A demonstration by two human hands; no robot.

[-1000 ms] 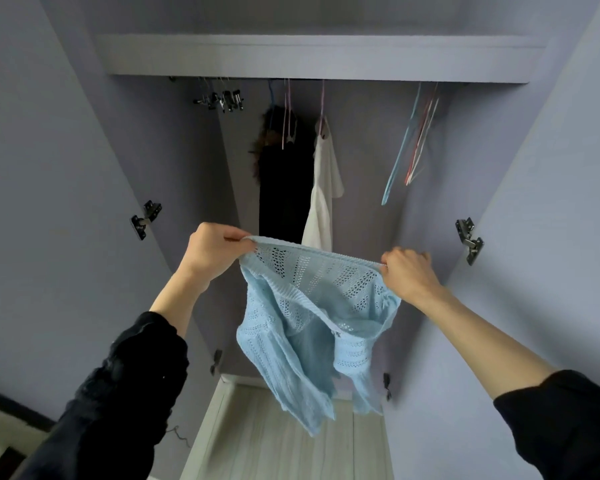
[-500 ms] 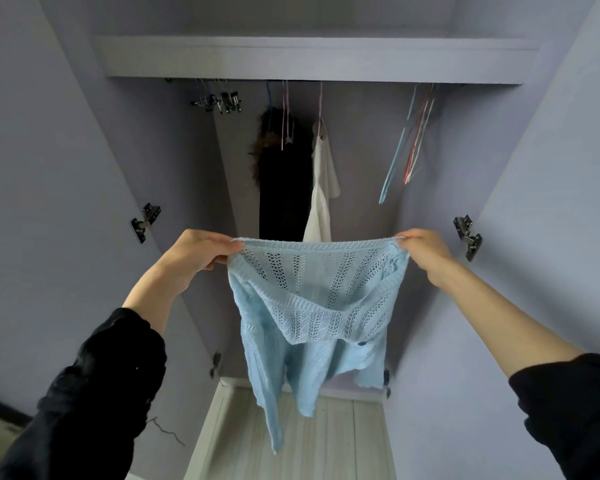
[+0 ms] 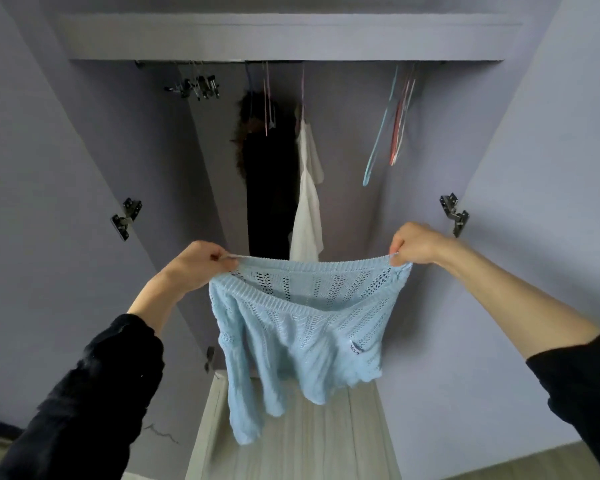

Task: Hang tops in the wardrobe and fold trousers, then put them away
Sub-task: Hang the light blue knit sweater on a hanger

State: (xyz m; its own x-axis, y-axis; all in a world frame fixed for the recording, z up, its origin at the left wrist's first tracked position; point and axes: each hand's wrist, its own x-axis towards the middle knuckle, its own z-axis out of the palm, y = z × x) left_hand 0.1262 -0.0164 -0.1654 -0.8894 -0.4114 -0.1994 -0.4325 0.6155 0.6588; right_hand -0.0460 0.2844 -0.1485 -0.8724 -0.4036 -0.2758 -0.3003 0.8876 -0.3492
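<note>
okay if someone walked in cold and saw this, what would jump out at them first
The light blue knit top, stretched by its ribbed edge between the left hand and right hand, front and centre. Behind it, in the open wardrobe, hang a dark garment and a white top, with empty hangers to the right.

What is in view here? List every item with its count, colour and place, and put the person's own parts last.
knit top: one, light blue, held spread out in front of the open wardrobe
dark garment: one, black, hanging from the rail, left of centre
white garment: one, white, hanging just right of the dark one
empty hangers: a few, blue and pink, on the rail at right
clip hangers: a bunch, metal, on the rail at left
door hinges: two seen at mid-height, dark metal, one on each door
shelf: one, pale lilac, above the rail
left hand: fingers pinch the top's left edge
right hand: fingers pinch the top's right edge
</note>
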